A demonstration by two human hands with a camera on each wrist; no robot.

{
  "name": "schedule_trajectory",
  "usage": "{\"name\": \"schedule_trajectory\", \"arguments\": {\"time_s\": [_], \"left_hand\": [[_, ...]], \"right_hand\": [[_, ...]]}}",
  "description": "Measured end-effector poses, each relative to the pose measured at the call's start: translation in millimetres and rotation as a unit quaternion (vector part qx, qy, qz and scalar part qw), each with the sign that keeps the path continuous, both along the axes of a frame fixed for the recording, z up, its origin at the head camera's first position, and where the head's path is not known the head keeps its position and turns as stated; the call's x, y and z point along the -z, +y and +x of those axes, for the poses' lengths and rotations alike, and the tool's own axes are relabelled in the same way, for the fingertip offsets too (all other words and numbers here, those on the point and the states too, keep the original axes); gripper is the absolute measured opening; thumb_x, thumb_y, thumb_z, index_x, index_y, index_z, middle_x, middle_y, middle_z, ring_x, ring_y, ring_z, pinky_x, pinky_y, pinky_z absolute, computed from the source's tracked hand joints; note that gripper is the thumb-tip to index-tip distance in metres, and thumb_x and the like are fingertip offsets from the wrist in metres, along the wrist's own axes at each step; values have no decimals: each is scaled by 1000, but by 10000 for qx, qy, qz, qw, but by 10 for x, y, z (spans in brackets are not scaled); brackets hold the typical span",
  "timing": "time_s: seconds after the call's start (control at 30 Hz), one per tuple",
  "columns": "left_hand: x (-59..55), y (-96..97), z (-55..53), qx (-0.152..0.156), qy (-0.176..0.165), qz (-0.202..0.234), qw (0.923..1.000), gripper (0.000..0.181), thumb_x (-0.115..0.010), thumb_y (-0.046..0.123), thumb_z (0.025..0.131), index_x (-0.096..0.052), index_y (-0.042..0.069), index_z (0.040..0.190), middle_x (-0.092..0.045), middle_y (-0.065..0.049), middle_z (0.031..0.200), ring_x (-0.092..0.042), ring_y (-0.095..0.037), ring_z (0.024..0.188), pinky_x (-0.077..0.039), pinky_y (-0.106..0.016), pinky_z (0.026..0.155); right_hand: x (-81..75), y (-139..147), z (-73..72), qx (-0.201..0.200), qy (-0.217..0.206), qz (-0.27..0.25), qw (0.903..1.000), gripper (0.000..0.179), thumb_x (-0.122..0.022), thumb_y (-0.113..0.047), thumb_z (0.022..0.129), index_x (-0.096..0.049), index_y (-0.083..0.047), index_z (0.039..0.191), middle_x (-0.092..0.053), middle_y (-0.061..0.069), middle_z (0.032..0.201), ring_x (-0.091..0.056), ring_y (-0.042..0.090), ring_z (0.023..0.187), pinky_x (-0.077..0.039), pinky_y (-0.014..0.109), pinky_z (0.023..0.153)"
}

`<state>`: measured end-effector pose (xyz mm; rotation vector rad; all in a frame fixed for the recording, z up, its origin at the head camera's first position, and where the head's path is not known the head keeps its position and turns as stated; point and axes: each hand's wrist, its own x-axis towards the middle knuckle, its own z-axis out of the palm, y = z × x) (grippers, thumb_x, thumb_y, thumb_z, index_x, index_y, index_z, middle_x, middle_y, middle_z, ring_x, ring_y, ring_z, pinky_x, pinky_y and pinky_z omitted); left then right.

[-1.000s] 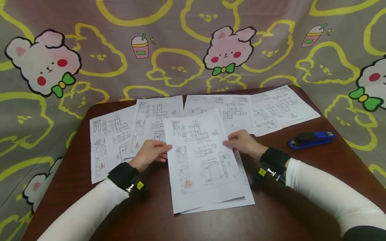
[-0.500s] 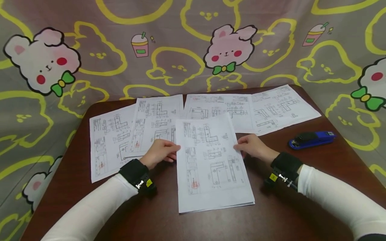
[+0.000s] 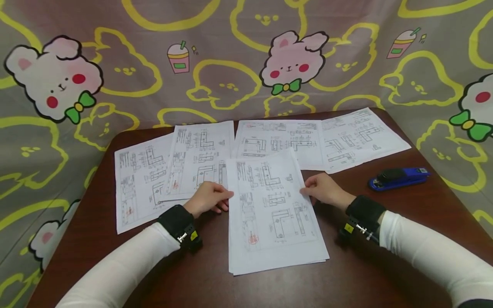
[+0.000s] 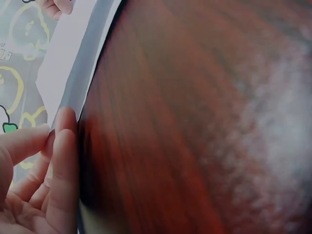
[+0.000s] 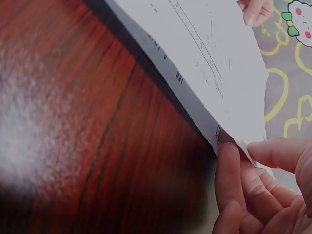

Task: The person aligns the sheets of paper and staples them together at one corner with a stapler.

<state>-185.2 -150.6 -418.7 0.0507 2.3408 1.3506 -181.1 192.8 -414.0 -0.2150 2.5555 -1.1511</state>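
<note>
A sheet of paper printed with technical drawings and a red stamp lies over another sheet, whose edge peeks out at the bottom. My left hand pinches the top sheet's left edge between thumb and fingers. At its right edge, my right hand pinches it the same way. The left wrist view shows the thumb and fingers on either side of the paper edge. In the right wrist view a lower sheet shows beneath the raised top one, with the fingertips at the edges.
Two overlapping drawing sheets lie at the back left of the brown table. More sheets are spread at the back right. A blue stapler rests on the right side. A patterned curtain hangs behind the table.
Both hands have moved the top sheet to the right and slightly toward me, so it covers more of the sheet beneath. Both hands keep their pinch on its edges.
</note>
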Motion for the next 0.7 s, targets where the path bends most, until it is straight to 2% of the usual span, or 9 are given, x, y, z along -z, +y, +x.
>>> {"name": "schedule_trajectory", "arguments": {"time_s": [0.2,0.7], "left_hand": [[8,22,-17,-8,71,-164,9998,21,-64,15,94,-68,-5,92,-64,-10,68,-65,-17,57,-54,-28,52],[8,61,-31,-164,78,-337,9993,18,-66,14,93,-68,-4,89,-65,-10,66,-65,-18,54,-54,-27,52]], "right_hand": [[10,-7,-13,-82,38,413,9991,14,-68,-14,90,-68,-2,83,-66,5,74,-62,19,55,-43,30,57],[-2,-34,-3,-313,240,1226,9917,19,-68,-22,90,-63,-9,76,-61,2,66,-59,17,55,-38,30,51]]}}
